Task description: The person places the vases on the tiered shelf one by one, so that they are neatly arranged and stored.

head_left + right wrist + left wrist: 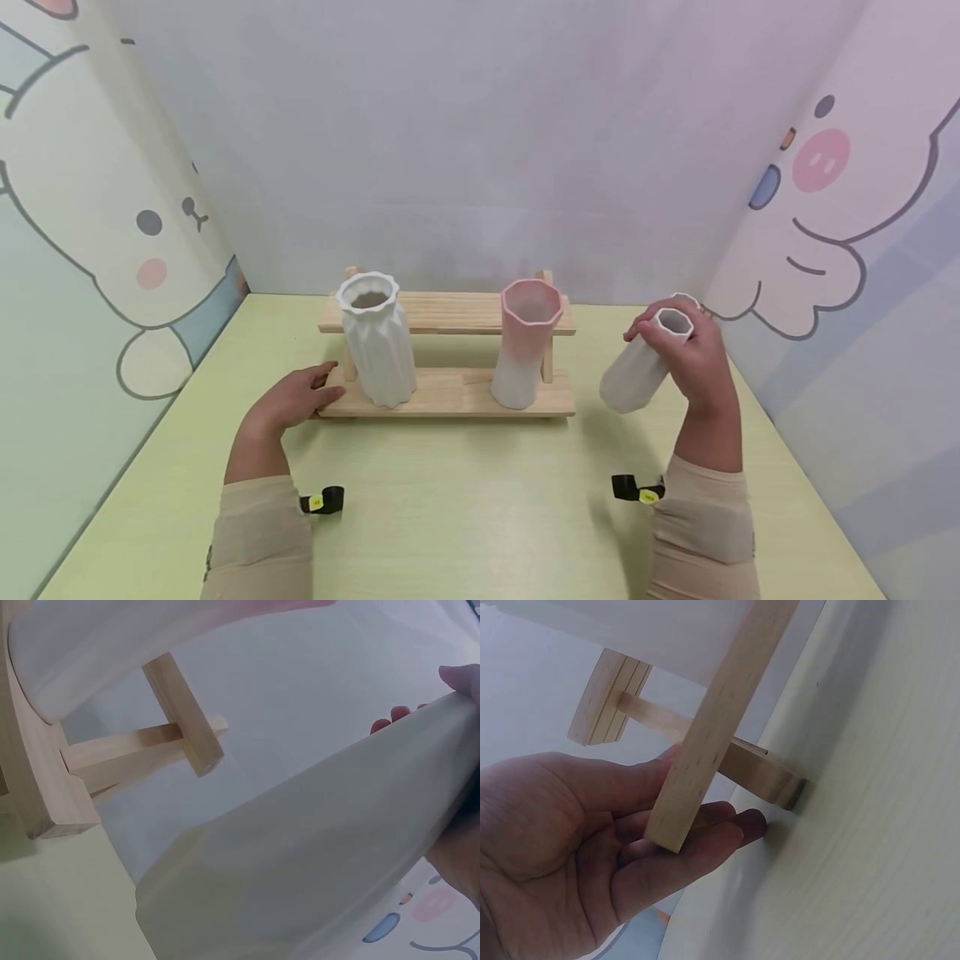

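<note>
My left hand (pixel 292 396) grips the left end of the lower shelf of a two-tier wooden rack (pixel 457 393). In the left wrist view, the thumb lies on one face of the board (pixel 705 750) and the fingers curl under the other. My right hand (pixel 703 358) holds a slim white vase (pixel 636 377) by its upper part, tilted, right of the rack. The right wrist view shows its smooth faceted body (pixel 300 847) slanting down from the hand. On the lower shelf stand a white pleated vase (pixel 386 358) at left and a pink-to-white vase (pixel 522 354) at right.
Behind the right hand shows another white rim (pixel 686 298), mostly hidden. The pale table (pixel 465 508) runs back to a plain wall (pixel 480 167); cartoon-printed side walls (pixel 847 192) flank it. The rack's upper shelf (pixel 450 310) lies behind the two vases.
</note>
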`<state>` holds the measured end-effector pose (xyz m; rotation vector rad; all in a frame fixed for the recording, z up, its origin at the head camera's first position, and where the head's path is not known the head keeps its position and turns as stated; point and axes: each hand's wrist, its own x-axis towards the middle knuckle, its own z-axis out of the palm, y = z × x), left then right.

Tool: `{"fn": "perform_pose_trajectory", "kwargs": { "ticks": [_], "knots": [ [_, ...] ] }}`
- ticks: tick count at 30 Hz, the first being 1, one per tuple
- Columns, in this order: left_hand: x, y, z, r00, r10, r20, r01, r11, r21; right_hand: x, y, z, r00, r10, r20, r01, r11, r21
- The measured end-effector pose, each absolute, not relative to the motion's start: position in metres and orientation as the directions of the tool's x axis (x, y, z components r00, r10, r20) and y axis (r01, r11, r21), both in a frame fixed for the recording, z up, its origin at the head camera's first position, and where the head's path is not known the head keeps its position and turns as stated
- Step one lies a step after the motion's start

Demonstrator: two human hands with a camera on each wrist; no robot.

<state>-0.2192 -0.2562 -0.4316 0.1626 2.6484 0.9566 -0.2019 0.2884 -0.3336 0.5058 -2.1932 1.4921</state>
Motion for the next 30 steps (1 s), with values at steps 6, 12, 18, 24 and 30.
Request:
{"fn": "perform_pose_trajectory", "kwargs": {
  "ticks": [6,12,18,24,30],
  "knots": [
    [-0.220,-0.256,-0.431,-0.942,0.208,-0.262,-0.004,0.776,0.631,-0.203,0.279,-0.333,-0.832,-0.075,0.549,-0.541,0.322,-0.777],
    [-0.220,-0.255,-0.431,-0.942,0.207,-0.265,-0.008,0.774,0.633,-0.202,0.272,-0.332,-0.843,-0.079,0.531,-0.523,0.349,-0.778],
    [-0.222,-0.256,-0.434,-0.943,0.209,-0.261,-0.003,0.774,0.633,-0.201,0.267,-0.332,-0.840,-0.097,0.533,-0.529,0.362,-0.768],
    [-0.222,-0.256,-0.434,-0.942,0.206,-0.266,-0.009,0.774,0.633,-0.202,0.261,-0.330,-0.838,-0.120,0.532,-0.538,0.346,-0.769],
    [-0.221,-0.256,-0.434,-0.944,0.206,-0.259,-0.003,0.777,0.629,-0.202,0.255,-0.330,-0.846,-0.146,0.513,-0.532,0.293,-0.794]
  ]
}}
